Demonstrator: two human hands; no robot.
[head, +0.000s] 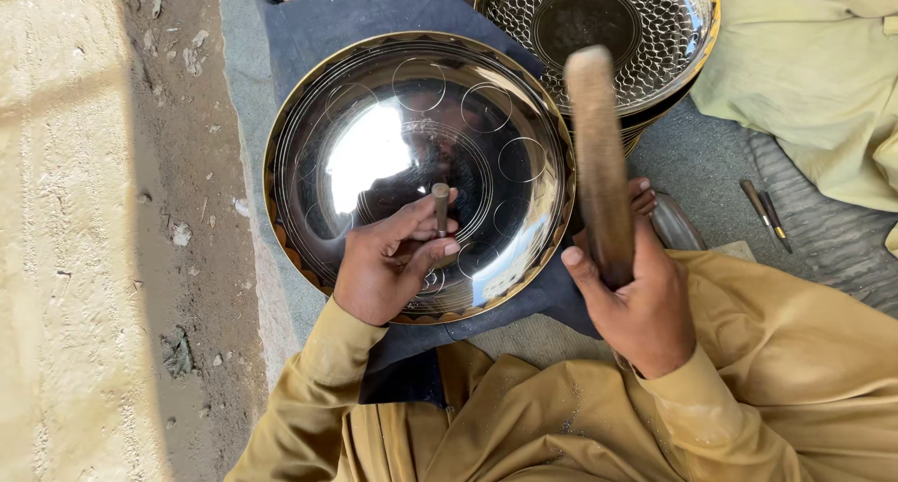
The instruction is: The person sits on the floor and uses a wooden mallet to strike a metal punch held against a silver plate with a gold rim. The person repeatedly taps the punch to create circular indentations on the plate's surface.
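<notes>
Nearest the camera, two sleeves of mustard-yellow cloth (524, 426) reach forward from the person's lap. The right hand (636, 304) is closed tight around a wooden handle (601, 164), thumb pressed along its side; the handle stands raised toward the camera, and its far end (whatever head it may carry) cannot be seen. The left hand (388, 262) pinches a short metal punch (441, 208) between thumb and fingers, held upright with its tip down on the polished metal plate (374, 98).

That plate, round and mirror-bright with a scalloped golden rim, lies on a dark blue cloth (355, 9) just in front of the person. Scribed circles ring its middle, and the punch stands on the near part of the surface, close to the rim.

Past the right hand, a second plate (664, 33), already covered in a hammered scale pattern, tops a stack at the upper edge. To the right of it, two small metal tools (767, 212) lie on grey matting, beside pale yellow-green fabric (823, 80). Bare dusty ground (103, 239) runs along the left.
</notes>
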